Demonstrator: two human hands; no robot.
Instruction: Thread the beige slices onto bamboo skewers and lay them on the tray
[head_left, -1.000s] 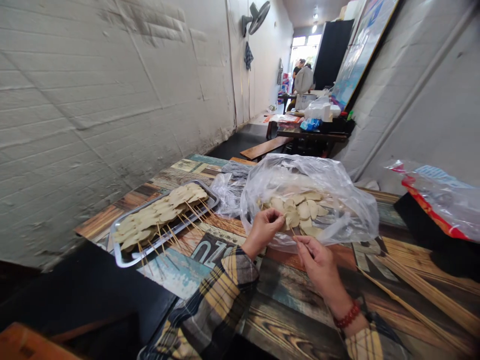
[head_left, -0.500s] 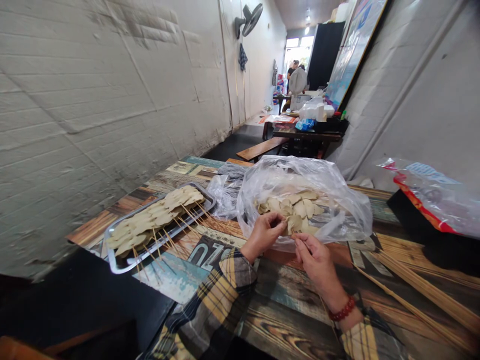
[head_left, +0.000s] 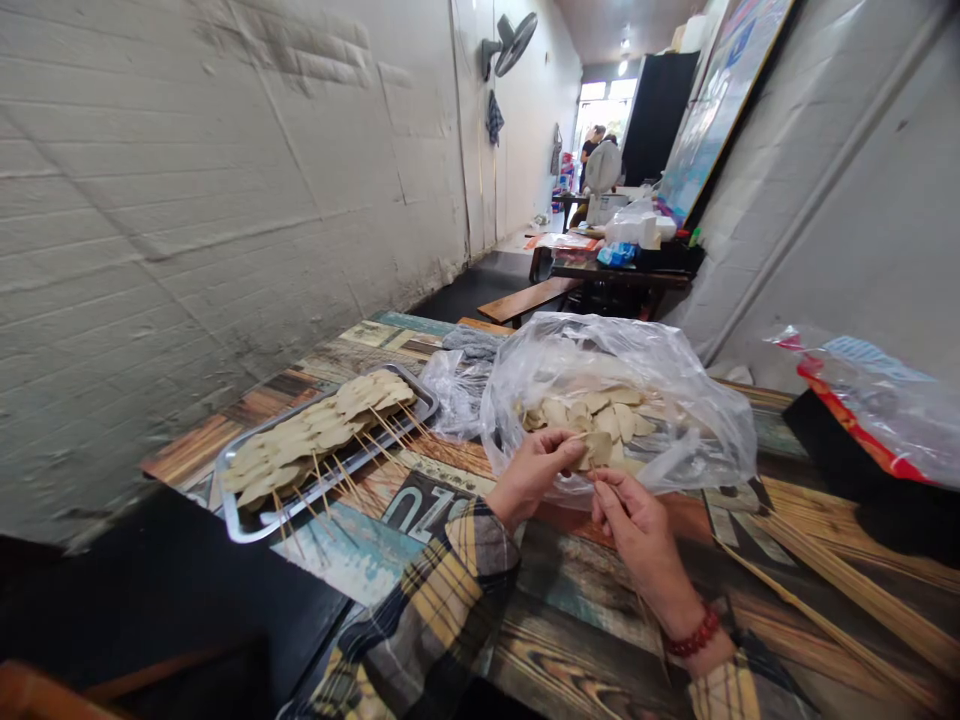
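Between finger and thumb, my left hand (head_left: pixel 536 472) pinches the edge of a flat beige slice (head_left: pixel 596 452). My right hand (head_left: pixel 636 525) is closed on a thin wooden skewer, whose tip meets the lower side of that slice; whether it has gone through I cannot tell. Just beyond my hands lies an open clear plastic bag (head_left: pixel 694 405) with a heap of similar slices (head_left: pixel 619 420). On the left, a metal tray (head_left: pixel 244 530) carries rows of skewered slices (head_left: pixel 315 432), their sticks pointing over its near edge.
Loose bamboo skewers (head_left: pixel 855 580) lie at the right of the patterned wooden table (head_left: pixel 555 640). A black box with red-edged plastic packaging (head_left: pixel 862 420) stands behind them. A crumpled clear bag (head_left: pixel 454 390) sits beside the tray. Farther back are a bench (head_left: pixel 529 298), a cluttered table and a person (head_left: pixel 591 150).
The slice in my left hand has turned and now shows a flatter face. Both hands stay close together at the bag's near edge. The whole view has shifted slightly.
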